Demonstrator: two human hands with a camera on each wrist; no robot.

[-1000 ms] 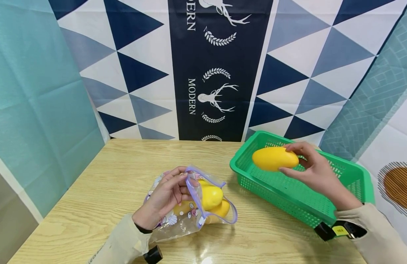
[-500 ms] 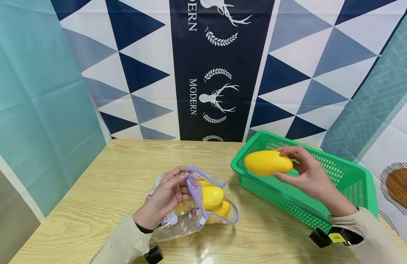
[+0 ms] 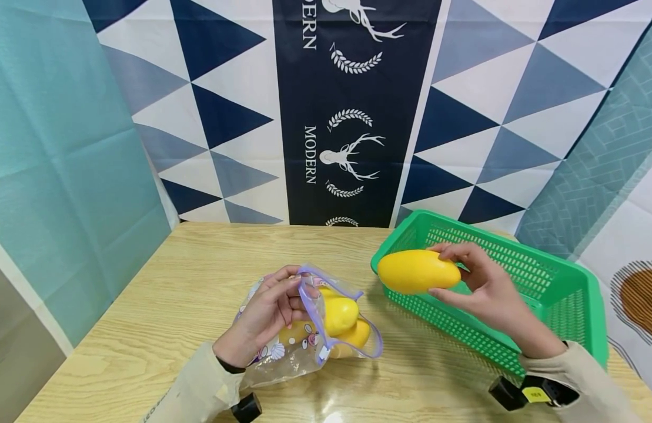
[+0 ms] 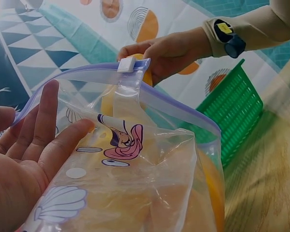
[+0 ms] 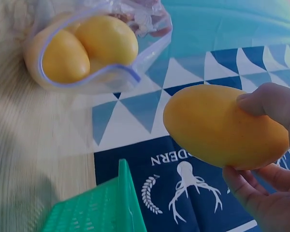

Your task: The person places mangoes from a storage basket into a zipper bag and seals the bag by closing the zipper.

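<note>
A yellow mango [image 3: 418,271] is in my right hand [image 3: 487,291], pinched at its right end between thumb and fingers, above the near left edge of the green basket [image 3: 452,332]. My left hand [image 3: 267,317] holds the purple-edged mouth of a clear zip bag [image 3: 277,352] printed with shells and cartoon figures. Several mangoes [image 3: 340,316] lie inside the bag, two of them showing at its mouth, which faces right. In the right wrist view the held mango [image 5: 222,126] is apart from the bag. A white slider [image 4: 127,65] sits on the zip in the left wrist view.
The basket stands at the right of the wooden table [image 3: 214,252], and no mango shows in its visible part. Behind rises a patterned cloth [image 3: 230,111], with a teal cloth [image 3: 66,147] at the left.
My right hand has carried the mango leftward and slightly down, from over the basket to its left edge, closer to the bag. My left hand and the bag have stayed nearly still.
</note>
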